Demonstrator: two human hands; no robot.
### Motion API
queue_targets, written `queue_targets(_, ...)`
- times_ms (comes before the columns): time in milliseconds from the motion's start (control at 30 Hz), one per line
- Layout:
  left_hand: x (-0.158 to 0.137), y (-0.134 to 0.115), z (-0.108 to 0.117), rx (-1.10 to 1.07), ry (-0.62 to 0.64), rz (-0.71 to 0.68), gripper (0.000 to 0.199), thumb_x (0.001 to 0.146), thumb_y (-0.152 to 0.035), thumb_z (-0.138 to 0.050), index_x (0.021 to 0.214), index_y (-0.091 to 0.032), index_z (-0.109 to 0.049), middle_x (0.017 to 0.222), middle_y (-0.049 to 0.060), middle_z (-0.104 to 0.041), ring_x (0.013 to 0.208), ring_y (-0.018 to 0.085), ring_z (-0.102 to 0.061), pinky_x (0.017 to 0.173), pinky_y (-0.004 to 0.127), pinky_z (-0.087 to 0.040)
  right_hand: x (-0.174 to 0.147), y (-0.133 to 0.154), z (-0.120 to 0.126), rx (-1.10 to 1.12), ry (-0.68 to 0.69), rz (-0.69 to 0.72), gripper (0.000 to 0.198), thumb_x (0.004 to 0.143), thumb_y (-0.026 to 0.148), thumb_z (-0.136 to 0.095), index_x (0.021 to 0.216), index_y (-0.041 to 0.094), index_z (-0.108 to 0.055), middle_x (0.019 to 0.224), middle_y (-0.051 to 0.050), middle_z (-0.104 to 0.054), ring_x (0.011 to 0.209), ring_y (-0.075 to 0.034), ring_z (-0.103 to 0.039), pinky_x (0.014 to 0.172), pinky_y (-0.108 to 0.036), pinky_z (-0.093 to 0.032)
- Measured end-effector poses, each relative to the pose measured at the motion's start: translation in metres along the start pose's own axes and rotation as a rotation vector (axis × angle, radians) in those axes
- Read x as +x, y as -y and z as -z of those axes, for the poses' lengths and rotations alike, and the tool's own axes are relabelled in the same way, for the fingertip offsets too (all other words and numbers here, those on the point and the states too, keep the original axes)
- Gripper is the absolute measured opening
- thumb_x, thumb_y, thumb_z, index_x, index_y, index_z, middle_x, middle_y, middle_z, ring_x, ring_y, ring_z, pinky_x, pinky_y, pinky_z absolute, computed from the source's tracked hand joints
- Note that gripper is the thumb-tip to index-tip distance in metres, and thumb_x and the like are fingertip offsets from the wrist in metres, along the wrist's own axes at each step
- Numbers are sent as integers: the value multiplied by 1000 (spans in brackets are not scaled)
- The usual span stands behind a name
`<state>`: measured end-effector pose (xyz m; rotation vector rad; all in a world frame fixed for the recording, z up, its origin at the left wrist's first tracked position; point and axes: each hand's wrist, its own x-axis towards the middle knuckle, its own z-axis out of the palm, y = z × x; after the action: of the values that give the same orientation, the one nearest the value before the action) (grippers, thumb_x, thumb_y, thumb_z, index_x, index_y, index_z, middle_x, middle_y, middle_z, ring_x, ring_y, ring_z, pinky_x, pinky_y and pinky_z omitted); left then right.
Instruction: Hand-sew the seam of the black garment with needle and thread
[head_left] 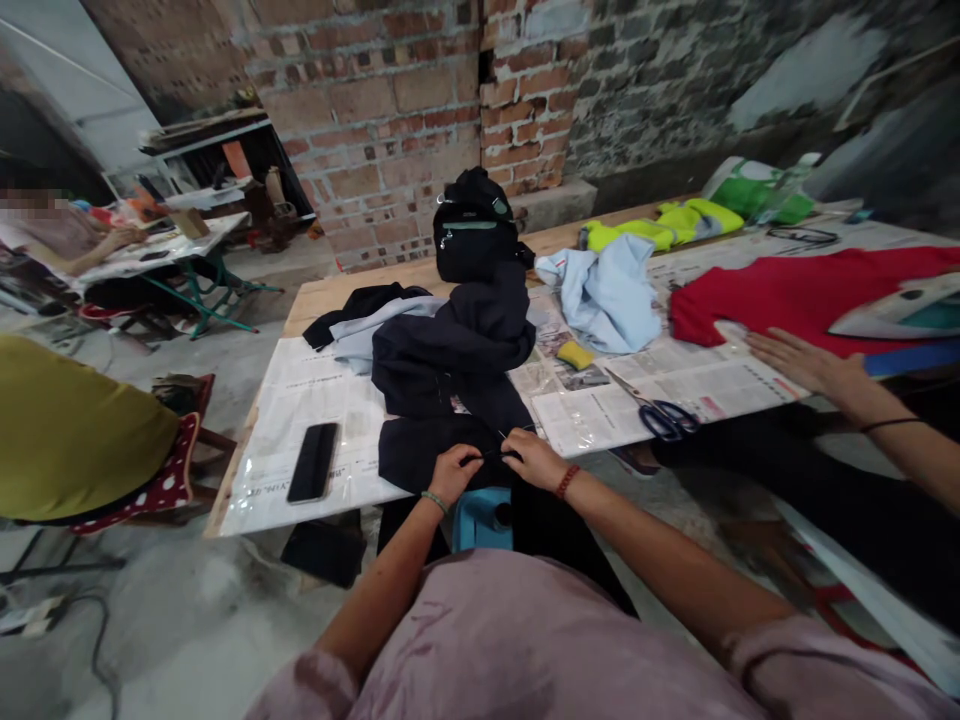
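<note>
A dark navy garment (457,335) is heaped on the table edge in front of me, with a lower fold hanging toward my lap. My left hand (454,473) is closed in a pinch on the edge of this cloth. Close by on the right, my right hand (534,461) also pinches the cloth, fingers bent. A thin light sliver sticks up by the right fingertips, too small to make out for sure. Both hands are just at the table's front edge, above a blue object (474,522) near my lap.
A phone (313,461) lies on the newspaper-covered table (262,420). Scissors (664,415), a yellow sponge-like block (575,354), a light blue garment (611,295) and a black bag (478,228) lie around. At right, a co-worker's hand (802,360) rests by red cloth (765,297) and an iron (900,312).
</note>
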<state>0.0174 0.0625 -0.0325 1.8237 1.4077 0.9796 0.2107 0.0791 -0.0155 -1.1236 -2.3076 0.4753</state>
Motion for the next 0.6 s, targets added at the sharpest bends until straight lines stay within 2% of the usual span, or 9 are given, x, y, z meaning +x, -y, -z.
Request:
queue_targets(167,-6,-4,5,113,52,-100,17,69,-15,-60,85,-17,-64,78,2,-62,73,12,-57,68,24,-46,-13,-19,-8,21,-76,52,9,77,12,-48,75,17,-55,76,-4,-51,74,-14,-49,69,-27,-43)
queue_targets(267,-14,-2,10,170,60,-181,12,73,-16,-57,82,-18,-65,78,3,-62,74,12,-57,70,24,-46,-23,-21,-12,-13,-90,100,12,79,14,-45,77,18,-56,77,-5,-52,75,-15,-49,70,-29,-43)
queue_targets(367,-20,1,11,159,29,-198,11,75,-18,-55,80,-20,-65,77,3,-62,75,12,-56,71,25,-47,-30,-18,-14,-35,-108,95,14,81,15,-42,78,18,-56,77,-6,-53,77,-16,-49,72,-31,-44)
queue_targets(500,-21,5,9,121,-7,-198,11,75,-16,-55,78,-19,-65,75,3,-61,74,12,-56,70,25,-47,-33,-13,-9,39,-124,78,17,82,20,-43,93,18,-55,88,-8,-54,85,-18,-50,77,-34,-45)
queue_targets(600,-20,7,9,110,-3,-194,11,74,-16,-55,78,-20,-65,75,3,-61,74,12,-56,70,26,-47,-28,-8,3,108,-234,6,25,84,17,-37,103,20,-53,92,-8,-54,90,-18,-51,80,-35,-44)
